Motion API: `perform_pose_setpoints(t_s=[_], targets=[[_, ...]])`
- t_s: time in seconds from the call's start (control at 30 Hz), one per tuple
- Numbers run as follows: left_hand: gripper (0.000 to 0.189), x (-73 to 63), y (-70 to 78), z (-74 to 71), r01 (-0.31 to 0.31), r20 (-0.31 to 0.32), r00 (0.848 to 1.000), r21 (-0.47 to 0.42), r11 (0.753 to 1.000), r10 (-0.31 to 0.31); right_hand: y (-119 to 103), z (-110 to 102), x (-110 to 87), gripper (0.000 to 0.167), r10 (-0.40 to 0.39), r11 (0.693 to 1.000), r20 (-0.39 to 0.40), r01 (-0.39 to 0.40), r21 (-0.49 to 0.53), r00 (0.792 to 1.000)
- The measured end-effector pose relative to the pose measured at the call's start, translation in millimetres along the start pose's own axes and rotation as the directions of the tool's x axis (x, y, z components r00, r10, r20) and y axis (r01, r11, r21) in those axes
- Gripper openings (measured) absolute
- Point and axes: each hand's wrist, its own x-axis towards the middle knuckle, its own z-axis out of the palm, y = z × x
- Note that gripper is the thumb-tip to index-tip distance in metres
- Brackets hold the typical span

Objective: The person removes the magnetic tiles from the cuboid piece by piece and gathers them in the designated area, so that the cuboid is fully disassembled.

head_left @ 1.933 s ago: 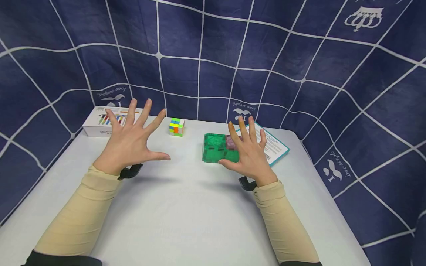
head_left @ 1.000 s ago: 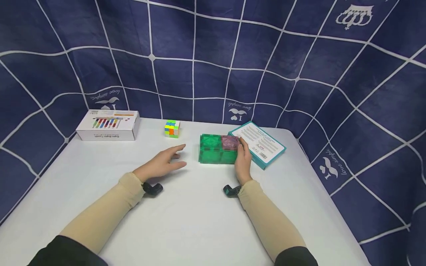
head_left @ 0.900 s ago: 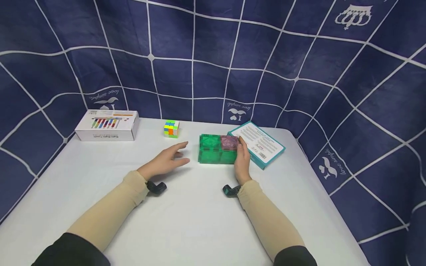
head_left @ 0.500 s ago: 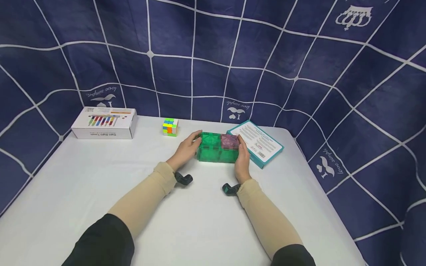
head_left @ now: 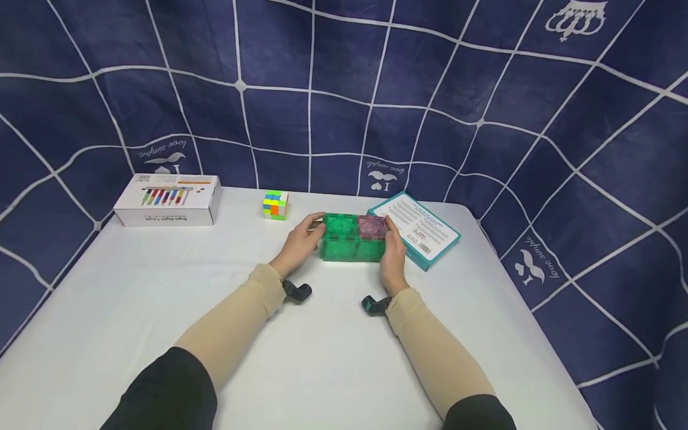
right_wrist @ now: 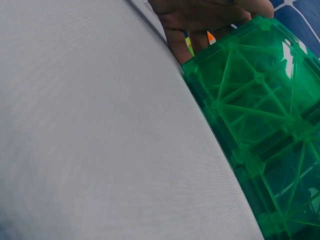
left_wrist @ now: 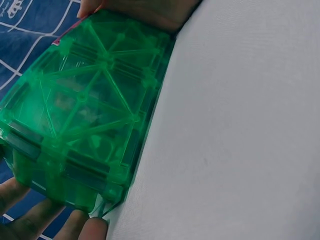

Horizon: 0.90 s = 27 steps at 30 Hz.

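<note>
Cube [head_left: 275, 205] sits beyond the left grip [head_left: 298, 243], whose fingers curl against the left end of the green block [head_left: 352, 248]; the block lies between both grips. The right grip [head_left: 394, 260] holds its other end, a teal box [head_left: 418, 230] just beyond. Light, matched pressure should keep the block square.

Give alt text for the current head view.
Left hand and right hand hold a translucent green-and-purple plastic block by its ends on a white table. To its left: a white cardboard box and multicoloured cube; right, a teal-edged flat box.
</note>
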Motion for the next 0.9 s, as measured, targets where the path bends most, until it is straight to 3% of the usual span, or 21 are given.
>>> perform_pose_setpoints(t_s=[0.4, 0.6, 0.73, 0.9], targets=[[0.055, -2.7, -8.0, -3.1, -0.015, 0.006, 1.0, 0.0, 1.0, 0.015, -0.8, 1.2, -0.2, 0.055, 0.012, 1.0, 0.03, -0.013, 0.028, 0.999], [0.056, -0.7, -5.9, -14.0, 0.043, 0.016, 0.999, -0.036, 0.998, -0.043, 0.5, 0.0, 1.2, 0.053, 0.025, 0.999, 0.028, -0.025, 0.034, 0.999], [0.057, -0.7, -6.9, -29.5, 0.084, -0.003, 0.996, 0.036, 0.996, -0.084, 0.5, -1.3, 0.4, 0.055, 0.03, 0.999, 0.024, -0.03, 0.017, 0.999], [0.053, -0.7, -9.8, -49.9, 0.049, -0.005, 0.999, 0.17, 0.984, -0.049, 1.5, -1.0, -0.1, 0.057, 0.005, 1.0, 0.024, -0.005, 0.015, 1.0]])
